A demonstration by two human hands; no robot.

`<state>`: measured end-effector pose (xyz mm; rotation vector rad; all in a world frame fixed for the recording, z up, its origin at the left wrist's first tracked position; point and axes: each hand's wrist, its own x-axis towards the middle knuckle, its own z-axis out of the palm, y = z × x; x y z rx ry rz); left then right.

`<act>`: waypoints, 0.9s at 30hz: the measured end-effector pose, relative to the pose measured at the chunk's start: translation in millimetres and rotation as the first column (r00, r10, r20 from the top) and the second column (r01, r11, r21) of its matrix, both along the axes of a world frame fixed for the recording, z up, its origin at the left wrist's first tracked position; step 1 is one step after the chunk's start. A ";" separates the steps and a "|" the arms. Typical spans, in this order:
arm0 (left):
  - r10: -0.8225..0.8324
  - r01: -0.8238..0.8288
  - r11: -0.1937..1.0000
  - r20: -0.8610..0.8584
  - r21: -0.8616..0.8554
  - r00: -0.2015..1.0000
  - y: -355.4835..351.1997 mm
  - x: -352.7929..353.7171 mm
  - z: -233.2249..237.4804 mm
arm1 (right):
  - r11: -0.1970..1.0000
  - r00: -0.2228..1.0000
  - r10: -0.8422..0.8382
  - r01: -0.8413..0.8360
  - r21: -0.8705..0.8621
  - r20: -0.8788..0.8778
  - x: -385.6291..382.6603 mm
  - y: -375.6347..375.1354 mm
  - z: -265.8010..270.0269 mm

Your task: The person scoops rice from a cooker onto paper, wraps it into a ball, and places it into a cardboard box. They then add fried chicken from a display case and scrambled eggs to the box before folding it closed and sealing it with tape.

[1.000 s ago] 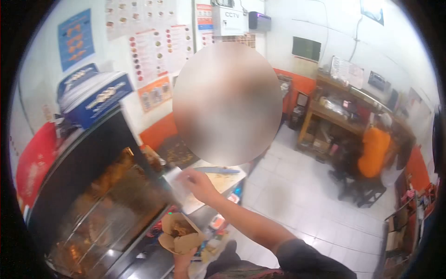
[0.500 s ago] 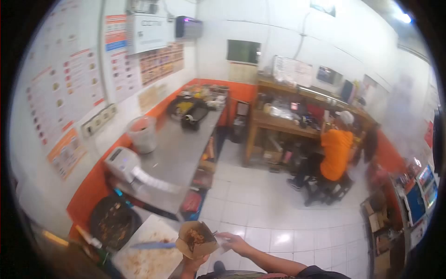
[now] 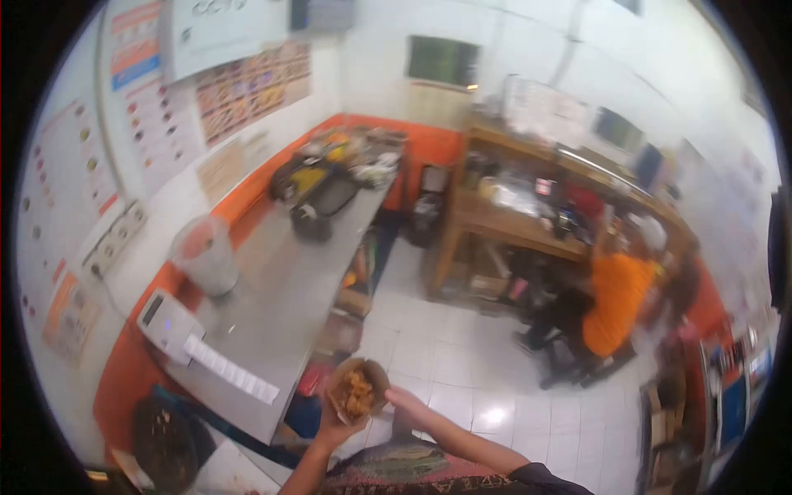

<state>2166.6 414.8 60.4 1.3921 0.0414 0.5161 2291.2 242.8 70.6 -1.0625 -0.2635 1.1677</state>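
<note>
A brown cardboard food box [image 3: 337,386] with an uncovered top sits low in the middle of the head view. Crisp golden-brown fried food [image 3: 357,394] fills it. My left hand [image 3: 335,431] is wrapped round the box from below and the left. On the other side, the fingers of my right hand [image 3: 407,403] are closed at the box's right edge, seemingly pinching its side. The far sides of the box are hidden.
Left stands a steel counter [image 3: 264,330] with a receipt printer [image 3: 167,326] trailing paper, a white bucket [image 3: 205,254] and black bags [image 3: 322,202]. A dark pan [image 3: 165,441] and white board [image 3: 235,472] lie lower left. A person in orange [image 3: 619,301] sits at a wooden desk [image 3: 520,227].
The view has swung downward and closer to the counter. The box has tipped more upright towards me, and my right hand has come in from beside it to its edge.
</note>
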 end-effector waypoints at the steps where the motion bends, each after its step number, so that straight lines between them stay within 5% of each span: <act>1: 0.096 -0.097 0.991 0.017 0.097 0.995 11.3 17.7 -22.2 | 0.998 0.998 0.063 -0.063 -0.018 0.024 24.0 11.1 5.6; 5: 0.378 -0.334 0.869 -0.054 0.366 0.924 45.4 65.2 -6.0 | 0.958 0.957 0.287 -0.287 -0.003 0.040 115.2 75.4 17.7; 8: 0.368 -0.370 0.929 -0.215 0.030 0.905 77.9 96.0 -10.5 | 0.941 0.940 0.339 -0.339 -0.004 -0.032 156.9 135.7 -6.5; 13: 0.514 -0.464 0.856 -0.273 0.229 0.813 164.0 132.1 -16.4 | 0.895 0.889 0.442 -0.428 0.130 -0.117 204.4 254.6 -59.5; 16: 0.596 -0.441 0.798 -0.431 0.411 0.677 209.4 139.8 -15.2 | 0.869 0.859 0.492 -0.495 0.018 -0.145 230.9 314.6 -74.4; 17: 0.619 -0.421 0.779 -0.470 0.464 0.629 227.2 143.0 -12.7 | 0.865 0.856 0.500 -0.487 0.119 -0.134 239.6 335.4 -83.9; 19: 0.622 -0.476 0.783 -0.481 0.401 0.618 267.9 144.4 -10.1 | 0.847 0.838 0.531 -0.529 0.052 -0.124 262.7 365.2 -105.6; 22: 0.829 -0.625 0.558 -0.325 0.547 0.455 358.7 147.8 -2.9 | 0.822 0.820 0.569 -0.566 0.065 -0.066 296.0 423.0 -102.6; 24: 0.935 -0.695 0.352 -0.205 0.627 0.289 415.6 160.8 51.3 | 0.833 0.821 0.553 -0.550 0.060 -0.140 315.2 449.6 -119.7; 27: 0.970 -0.704 0.244 -0.170 0.667 0.175 516.1 184.6 101.0 | 0.846 0.848 0.529 -0.530 -0.054 -0.034 334.3 490.3 -102.1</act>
